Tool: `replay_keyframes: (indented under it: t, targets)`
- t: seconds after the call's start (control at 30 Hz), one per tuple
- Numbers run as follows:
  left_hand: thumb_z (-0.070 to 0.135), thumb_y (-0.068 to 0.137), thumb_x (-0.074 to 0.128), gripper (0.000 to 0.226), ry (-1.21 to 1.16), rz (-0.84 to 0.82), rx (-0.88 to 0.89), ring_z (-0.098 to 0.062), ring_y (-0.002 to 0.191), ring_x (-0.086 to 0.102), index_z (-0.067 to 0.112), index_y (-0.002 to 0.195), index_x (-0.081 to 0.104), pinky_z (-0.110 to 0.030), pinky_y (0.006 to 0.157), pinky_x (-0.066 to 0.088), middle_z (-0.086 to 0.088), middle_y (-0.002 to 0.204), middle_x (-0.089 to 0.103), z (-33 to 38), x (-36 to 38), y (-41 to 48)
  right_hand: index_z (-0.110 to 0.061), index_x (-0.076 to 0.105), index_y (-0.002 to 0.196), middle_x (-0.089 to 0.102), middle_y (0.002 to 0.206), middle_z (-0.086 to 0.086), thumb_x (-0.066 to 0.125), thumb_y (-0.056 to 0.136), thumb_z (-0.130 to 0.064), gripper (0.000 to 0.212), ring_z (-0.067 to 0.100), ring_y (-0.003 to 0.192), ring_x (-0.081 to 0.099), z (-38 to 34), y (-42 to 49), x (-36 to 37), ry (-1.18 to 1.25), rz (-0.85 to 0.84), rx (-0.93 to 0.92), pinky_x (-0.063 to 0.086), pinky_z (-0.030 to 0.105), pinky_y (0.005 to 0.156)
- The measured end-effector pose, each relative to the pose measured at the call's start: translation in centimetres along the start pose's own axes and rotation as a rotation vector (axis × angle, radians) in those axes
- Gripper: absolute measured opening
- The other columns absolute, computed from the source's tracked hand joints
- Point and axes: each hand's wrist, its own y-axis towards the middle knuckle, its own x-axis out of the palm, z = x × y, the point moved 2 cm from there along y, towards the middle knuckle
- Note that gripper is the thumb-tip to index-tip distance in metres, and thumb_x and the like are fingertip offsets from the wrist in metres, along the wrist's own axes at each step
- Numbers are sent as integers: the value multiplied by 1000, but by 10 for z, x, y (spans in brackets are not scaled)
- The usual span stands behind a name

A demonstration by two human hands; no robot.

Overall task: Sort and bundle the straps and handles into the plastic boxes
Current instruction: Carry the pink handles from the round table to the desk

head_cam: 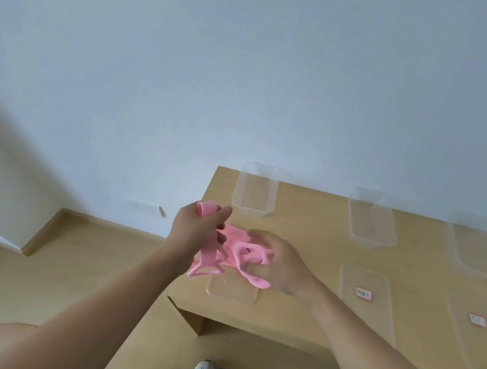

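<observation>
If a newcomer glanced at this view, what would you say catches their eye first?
The tangle of pink straps held up mid-view, above the left end of the wooden table, stands out most; the left hand grips one end and the right hand is hooked into the loops. Next come the clear plastic boxes along the table's far edge and two red-bordered labels at near right.
</observation>
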Motion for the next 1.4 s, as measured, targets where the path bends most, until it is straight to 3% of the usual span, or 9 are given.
replay_keyframes:
  t: [0.1, 0.2, 0.4, 0.63, 0.87, 1.03, 1.13, 1.23, 1.4]
  targets:
    - [41, 93, 76, 39, -121, -168, -39, -29, 63, 72, 4, 98, 64, -31, 49, 55, -8, 77, 66, 16, 19, 15, -26, 63, 132, 67, 121, -15, 88, 72, -20, 65, 4, 115, 63, -8, 9, 4, 92, -150, -17, 52, 25, 99]
    - [51, 93, 73, 51, -153, -271, -26, -27, 69, 73, 2, 103, 62, -39, 63, 61, -13, 84, 67, 27, 39, 27, -20, 71, 102, 74, 101, 0, 84, 74, -15, 32, 13, 96, 69, -9, 9, -4, 140, -4, 14, 57, 42, 90]
    - [61, 94, 63, 53, -12, -340, 36, -19, 63, 70, 9, 83, 66, -28, 52, 55, -9, 75, 70, 29, 82, 39, -28, 77, 93, 78, 95, 0, 82, 83, -22, 13, 17, 89, 75, 13, -21, -25, 479, 171, 132, 56, 23, 75]
    - [56, 87, 75, 47, 96, -301, 17, -19, 59, 69, 12, 90, 59, -28, 52, 56, -7, 75, 68, 13, 147, 38, -13, 68, 126, 73, 102, 10, 82, 78, -1, 51, 23, 88, 69, 66, -81, -69, 903, 246, 189, 57, 36, 72]
    - [-2, 73, 91, 35, 357, -507, -45, -20, 59, 72, -2, 97, 65, -26, 55, 59, -18, 86, 74, -21, 203, 21, -21, 77, 110, 76, 96, 20, 81, 74, 3, 44, 19, 78, 70, 134, -129, -144, 602, 400, 378, 54, 29, 65]
    - [9, 85, 84, 19, 417, -399, -65, -23, 63, 73, 0, 93, 68, -36, 65, 65, -19, 82, 77, -46, 240, 12, -23, 77, 104, 78, 92, 6, 87, 54, -18, 52, 14, 76, 73, 170, -138, -189, 612, 433, 493, 56, 25, 63]
    - [8, 90, 77, 16, 408, -319, -107, -23, 63, 72, 2, 99, 65, -38, 66, 64, -22, 90, 75, -57, 258, 9, -14, 73, 110, 75, 94, 10, 85, 68, -7, 43, 21, 79, 72, 193, -135, -210, 723, 418, 524, 59, 40, 73]
    - [17, 96, 71, 16, 504, -267, -89, -23, 64, 72, 6, 107, 66, -43, 73, 64, -20, 98, 76, -62, 268, 5, -10, 70, 117, 75, 103, 15, 79, 80, 1, 39, 22, 81, 72, 205, -125, -220, 686, 434, 527, 59, 36, 68]
    - [40, 100, 65, 47, 1001, -189, 227, -27, 123, 59, 18, 141, 59, -33, 93, 42, -6, 139, 64, -57, 261, -7, -18, 65, 121, 69, 120, 4, 71, 86, -22, 36, 25, 107, 64, 206, -114, -229, 70, 470, 534, 49, 32, 83]
